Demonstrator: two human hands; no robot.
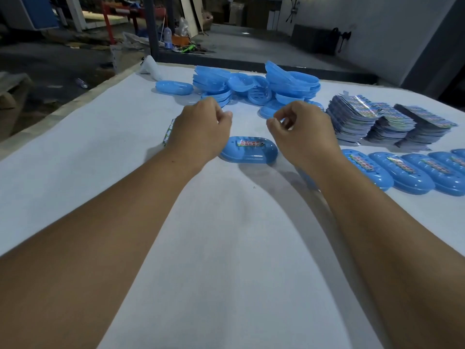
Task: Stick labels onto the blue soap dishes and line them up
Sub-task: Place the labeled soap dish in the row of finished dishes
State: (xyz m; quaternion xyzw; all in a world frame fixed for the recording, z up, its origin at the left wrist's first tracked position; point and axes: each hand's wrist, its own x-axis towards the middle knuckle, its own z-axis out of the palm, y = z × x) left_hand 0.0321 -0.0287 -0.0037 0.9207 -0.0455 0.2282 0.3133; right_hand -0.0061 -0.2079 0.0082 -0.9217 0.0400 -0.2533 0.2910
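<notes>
A blue soap dish point(249, 153) lies flat on the white table between my hands, with a coloured label point(251, 142) stuck on its top. My left hand point(201, 127) hovers above and left of it, fingers curled, nothing visible in them. My right hand point(302, 129) hovers above and right of it, fingers curled with thumb and forefinger close together; I cannot tell whether they pinch anything. A row of labelled blue dishes point(407, 172) lines up at the right. A label sheet point(169, 131) peeks out behind my left wrist.
A heap of unlabelled blue soap dishes point(254, 84) sits at the back of the table point(226, 248). Several stacks of label sheets point(387, 122) stand at the right. One lone dish point(173, 87) lies at the back left. The table's left edge drops to a cluttered floor.
</notes>
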